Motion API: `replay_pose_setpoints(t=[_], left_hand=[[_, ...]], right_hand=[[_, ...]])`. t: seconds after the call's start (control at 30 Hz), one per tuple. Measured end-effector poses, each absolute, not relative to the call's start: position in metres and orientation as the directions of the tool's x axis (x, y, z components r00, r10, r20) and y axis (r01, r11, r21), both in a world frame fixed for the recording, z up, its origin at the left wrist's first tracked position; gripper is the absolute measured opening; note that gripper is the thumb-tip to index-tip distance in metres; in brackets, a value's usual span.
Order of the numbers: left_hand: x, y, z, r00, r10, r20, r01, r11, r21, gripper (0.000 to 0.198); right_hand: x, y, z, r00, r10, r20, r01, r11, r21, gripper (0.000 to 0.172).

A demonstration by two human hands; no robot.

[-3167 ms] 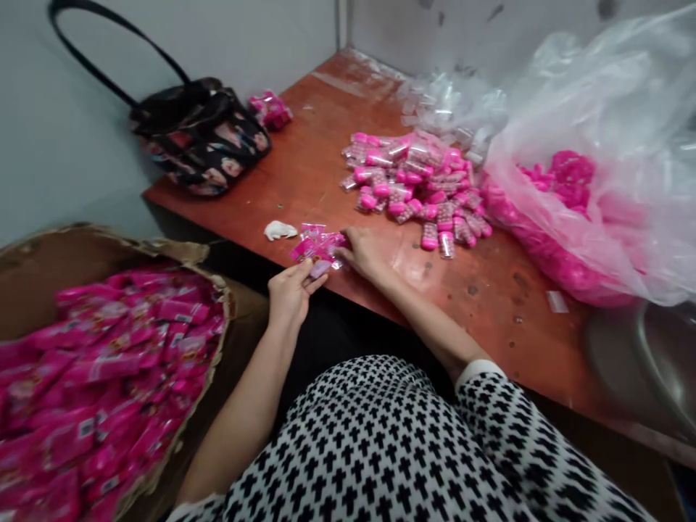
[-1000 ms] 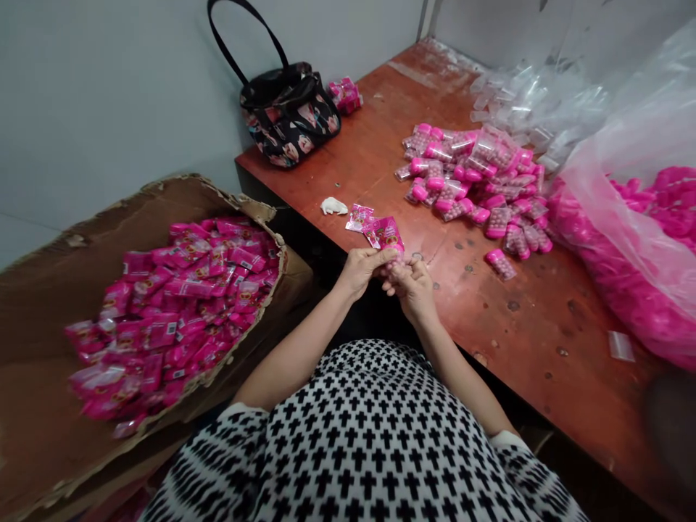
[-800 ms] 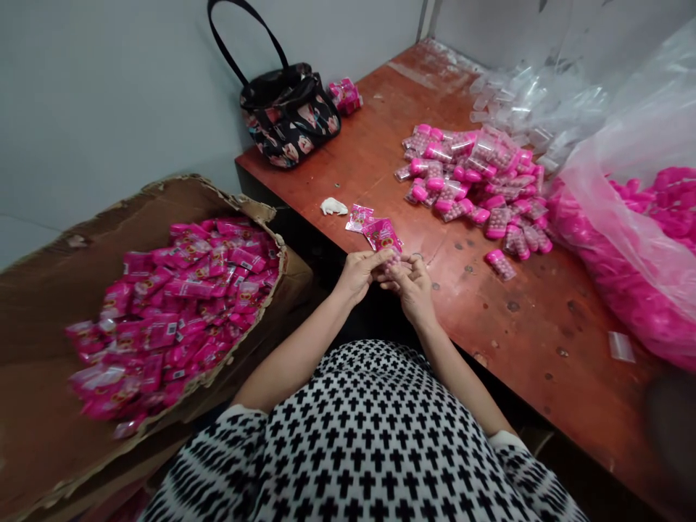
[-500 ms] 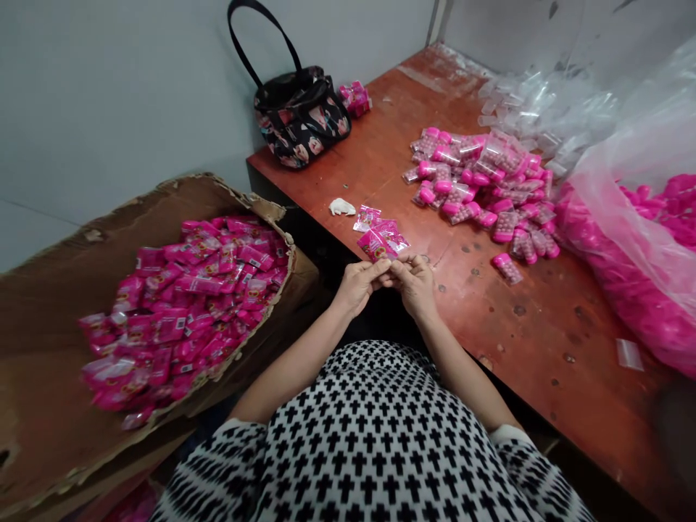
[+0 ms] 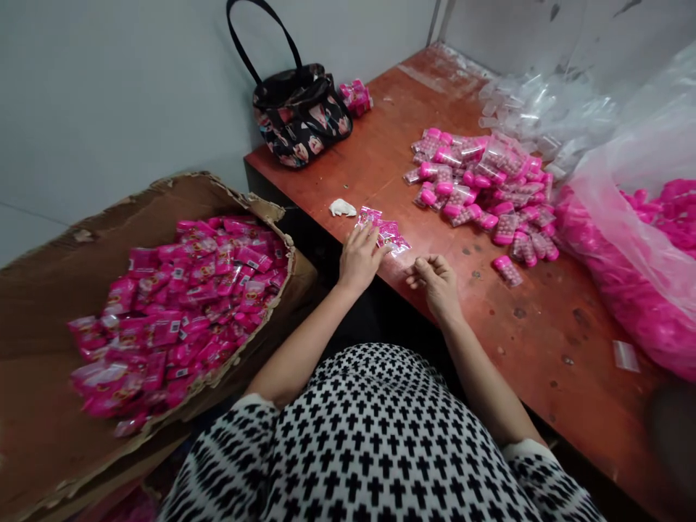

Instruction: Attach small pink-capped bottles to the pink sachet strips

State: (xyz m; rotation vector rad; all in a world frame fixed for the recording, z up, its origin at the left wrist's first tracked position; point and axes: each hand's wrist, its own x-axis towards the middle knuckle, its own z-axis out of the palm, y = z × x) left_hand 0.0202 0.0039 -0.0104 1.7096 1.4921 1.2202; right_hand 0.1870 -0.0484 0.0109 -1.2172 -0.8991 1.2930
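Observation:
My left hand [image 5: 359,254] rests palm down at the table edge, its fingers stretched over a few small pink sachets [image 5: 388,230] that lie overlapped there. Whether it touches the top sachet is hard to see. To its right, my right hand [image 5: 438,279] hovers near the edge, thumb and fingers pinched together. Anything between those fingertips is too small to make out. A crumpled white lump [image 5: 342,208] sits just beyond my left hand.
Left of me stands a torn cardboard box [image 5: 288,254] heaped with pink packets [image 5: 185,304]. On the table [image 5: 522,348] are pink-capped clear bottles [image 5: 489,177], clear empty tubes [image 5: 522,109], a plastic bag of pink caps [image 5: 614,239], a loose clear tube [image 5: 625,356] and a floral handbag [image 5: 304,116].
My hands, which together pinched a pink sachet, have come apart. The left has moved forward over the sachets with its fingers extended; the right has shifted to the right, still pinched.

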Motion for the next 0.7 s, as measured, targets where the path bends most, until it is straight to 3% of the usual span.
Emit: replay_pose_setpoints(t=[0.07, 0.17, 0.33, 0.47, 0.57, 0.63, 0.7], left_hand=[[0.033, 0.013, -0.023, 0.044, 0.952, 0.304, 0.64, -0.261, 0.723, 0.03], [0.037, 0.019, -0.035, 0.068, 0.941, 0.331, 0.73, -0.273, 0.626, 0.019], [0.033, 0.015, -0.041, 0.061, 0.888, 0.455, 0.685, -0.369, 0.628, 0.017], [0.034, 0.004, -0.031, 0.062, 0.865, 0.497, 0.568, -0.44, 0.695, 0.023], [0.034, -0.005, -0.019, -0.07, 0.931, 0.358, 0.343, -0.315, 0.885, 0.041], [0.034, -0.01, -0.012, -0.13, 0.985, 0.113, 0.063, -0.106, 0.992, 0.047], [0.036, -0.012, -0.006, -0.058, 0.989, -0.134, -0.202, 0.119, 0.972, 0.043]], right_hand=[[0.189, -0.047, 0.014, 0.101, 0.984, -0.147, -0.171, -0.129, -0.977, 0.027], [0.192, -0.04, 0.015, 0.069, 0.988, -0.139, -0.11, -0.131, -0.985, 0.025], [0.192, -0.011, 0.004, 0.127, 0.992, -0.016, 0.083, -0.027, -0.996, 0.025], [0.187, 0.012, -0.001, 0.051, 0.995, -0.084, -0.045, -0.081, -0.996, 0.038], [0.184, 0.016, 0.004, 0.079, 0.99, -0.116, -0.138, -0.104, -0.985, 0.038], [0.183, 0.014, 0.008, 0.105, 0.988, -0.11, -0.16, -0.093, -0.983, 0.037], [0.18, 0.011, 0.01, 0.08, 0.988, -0.136, -0.162, -0.121, -0.979, 0.037]])
